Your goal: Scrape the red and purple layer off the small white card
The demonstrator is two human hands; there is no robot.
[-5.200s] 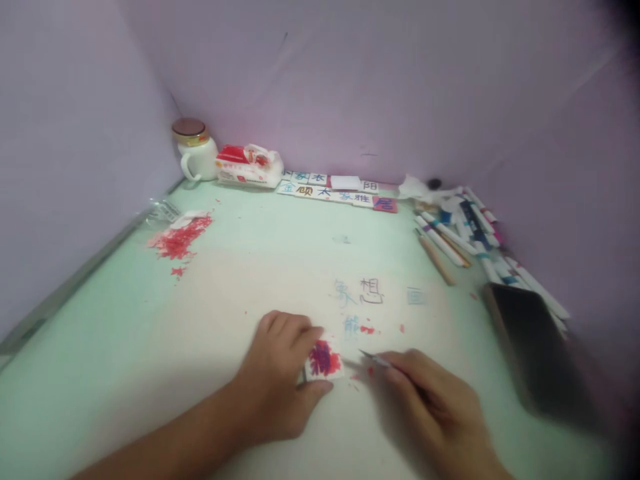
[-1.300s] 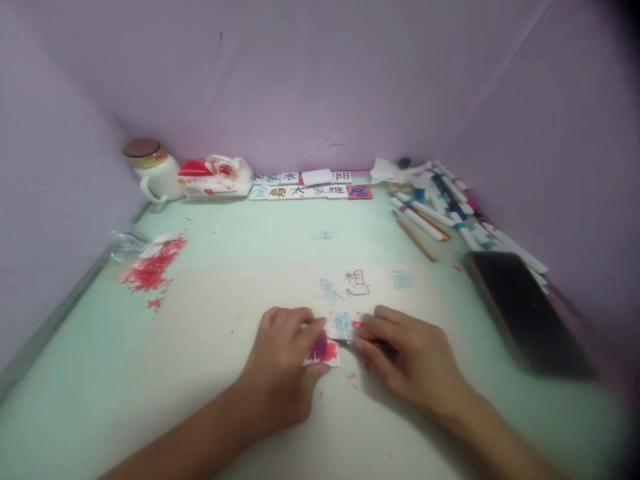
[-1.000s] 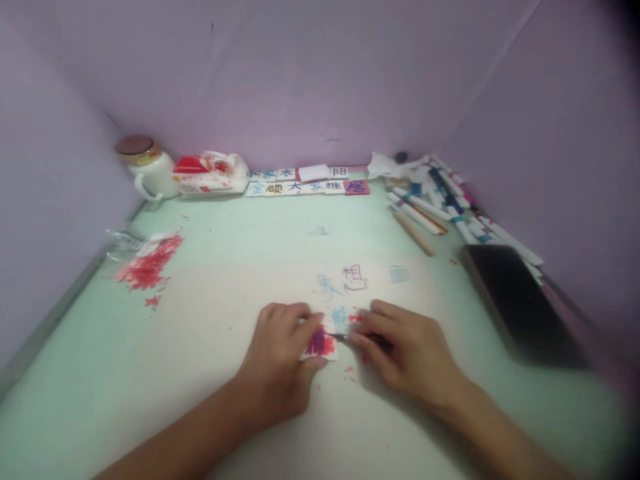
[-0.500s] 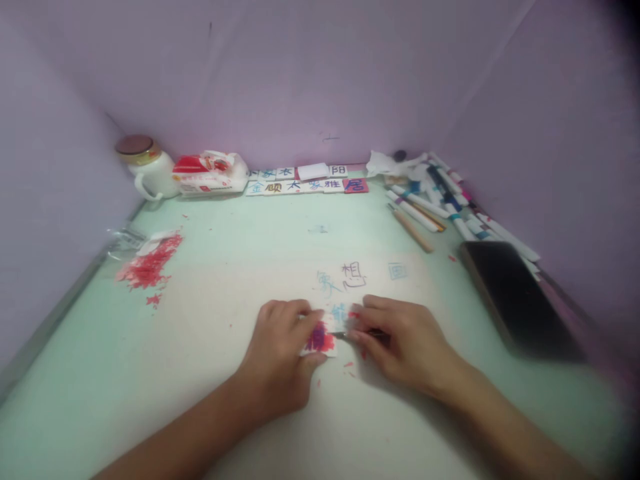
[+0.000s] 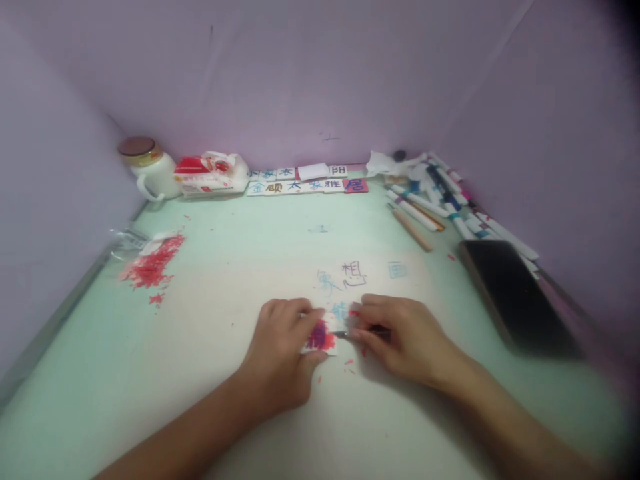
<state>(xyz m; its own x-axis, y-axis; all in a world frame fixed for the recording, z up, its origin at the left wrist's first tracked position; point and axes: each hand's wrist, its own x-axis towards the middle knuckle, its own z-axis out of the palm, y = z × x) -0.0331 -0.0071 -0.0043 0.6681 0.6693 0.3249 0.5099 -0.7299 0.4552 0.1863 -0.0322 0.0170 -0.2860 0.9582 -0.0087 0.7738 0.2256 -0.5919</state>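
My left hand (image 5: pixel 285 350) pinches a small white tile (image 5: pixel 326 351) at its edges, holding it flat on the table. Its face is coloured red with a purple character, and the fingers cover its left part. From the other side, my right hand (image 5: pixel 400 333) grips a thin carving knife (image 5: pixel 341 334), whose dark tip touches or nearly touches the tile's right side. Most of the knife's handle is hidden by the fingers. Red shavings (image 5: pixel 349 362) lie just below the two hands. Handwritten characters (image 5: pixel 353 273) in blue and purple show on the surface beyond them.
Two rows of lettered tiles (image 5: pixel 305 187) line the back wall. To their left stand a tissue pack (image 5: pixel 210 177) and a lidded white mug (image 5: pixel 163 175). Markers (image 5: pixel 453 200), a wooden-handled tool (image 5: pixel 411 228) and a black phone (image 5: pixel 515 293) lie at right. A red shavings pile (image 5: pixel 155 261) is at left.
Hardly anything differs. Both hands keep their places on the tile and the knife, and the view has shifted very slightly.
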